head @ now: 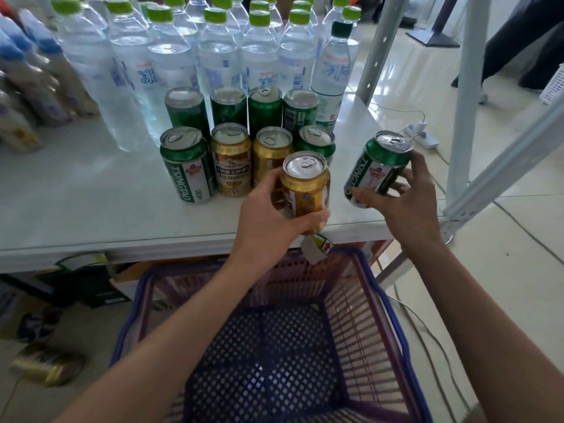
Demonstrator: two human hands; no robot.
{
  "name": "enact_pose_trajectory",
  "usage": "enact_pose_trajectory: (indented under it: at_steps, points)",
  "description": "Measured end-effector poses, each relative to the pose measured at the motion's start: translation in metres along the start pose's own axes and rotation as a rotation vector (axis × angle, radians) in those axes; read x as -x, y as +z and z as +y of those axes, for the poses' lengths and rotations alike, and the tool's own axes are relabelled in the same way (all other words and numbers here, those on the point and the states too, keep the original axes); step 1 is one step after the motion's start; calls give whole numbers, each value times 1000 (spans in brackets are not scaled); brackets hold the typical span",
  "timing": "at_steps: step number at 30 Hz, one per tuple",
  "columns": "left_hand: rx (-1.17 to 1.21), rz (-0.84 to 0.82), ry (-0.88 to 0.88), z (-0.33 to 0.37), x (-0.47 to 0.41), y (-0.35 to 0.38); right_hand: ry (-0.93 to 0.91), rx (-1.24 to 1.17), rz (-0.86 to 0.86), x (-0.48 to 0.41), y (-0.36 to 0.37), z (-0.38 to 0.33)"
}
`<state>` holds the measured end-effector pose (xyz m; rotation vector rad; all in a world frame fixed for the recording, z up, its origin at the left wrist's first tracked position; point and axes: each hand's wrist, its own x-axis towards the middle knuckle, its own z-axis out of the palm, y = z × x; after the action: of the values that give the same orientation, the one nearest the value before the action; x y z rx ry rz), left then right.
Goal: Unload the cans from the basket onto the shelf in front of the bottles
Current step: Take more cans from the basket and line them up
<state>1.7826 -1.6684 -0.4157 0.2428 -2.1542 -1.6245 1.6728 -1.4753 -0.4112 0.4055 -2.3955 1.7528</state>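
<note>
Head view suggests near completion — eight cans (232, 160) stand before the bottles (213, 50); the left hand (268, 215) grips a gold can (306, 190), the right hand (409, 203) a green can (377, 169), over the shelf's (91, 203) front-right corner; the basket (393, 315) looks empty.

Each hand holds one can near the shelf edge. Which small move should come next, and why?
Probably set the gold can in the left hand down on the shelf, just before the front row. It is upright and close to the bare front strip, while the green can in the right hand is tilted and needs righting first.
</note>
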Motion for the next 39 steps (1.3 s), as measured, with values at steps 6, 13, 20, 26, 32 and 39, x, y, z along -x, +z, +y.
enact_pose_trajectory:
  at_steps: [6, 13, 20, 26, 32, 39]
  points:
    - [-32, -13, 11, -1, 1, 22, -2, 67, 9, -32, 23, 21]
    - [-8, -32, 3, -3, -2, 27, -28, 381, 80, -55, 53, 36]
    - [-160, 9, -2, -10, -4, 30, 56, 226, -40, -59, 46, 31]
    - [-236, 42, 16, -10, -3, 39, 202, 62, -535, -56, -4, 9]
    - [-199, 17, 30, -4, -9, 46, 212, 202, -857, -44, -20, 4]
    - [-237, -129, 7, -2, -18, 37, 152, 168, -443, -44, -12, 21]
